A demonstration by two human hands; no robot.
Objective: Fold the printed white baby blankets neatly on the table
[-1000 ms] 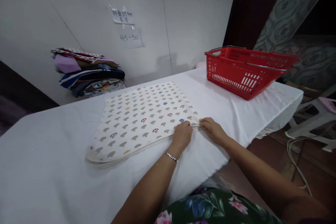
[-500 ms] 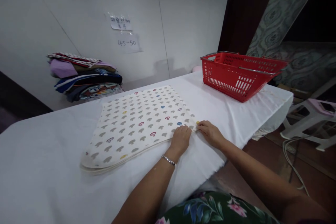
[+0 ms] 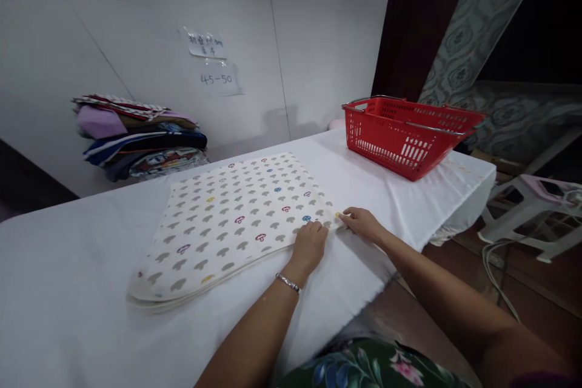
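A folded cream cloth (image 3: 245, 212) with grey mushrooms and a few red, blue and yellow ones lies spread in layers. Its near left corner is rounded and slightly raised. With fingers curled over the near edge, my left hand (image 3: 310, 248) grips the cloth close to its right end; a silver bracelet circles that wrist. My right hand (image 3: 364, 223) pinches the near right corner beside a yellow mushroom. The fingertips under the cloth are hidden.
White fabric covers the table (image 3: 91, 242). At the back right stands a red plastic basket (image 3: 386, 139) with metal handles. A stack of folded fabrics (image 3: 145, 139) sits at the back left against the wall. A white stool (image 3: 522, 206) is right of the table.
The whole view has shifted slightly, moving the scene a little left and down. Both hands keep their hold on the cloth's near right edge, with barely any movement.
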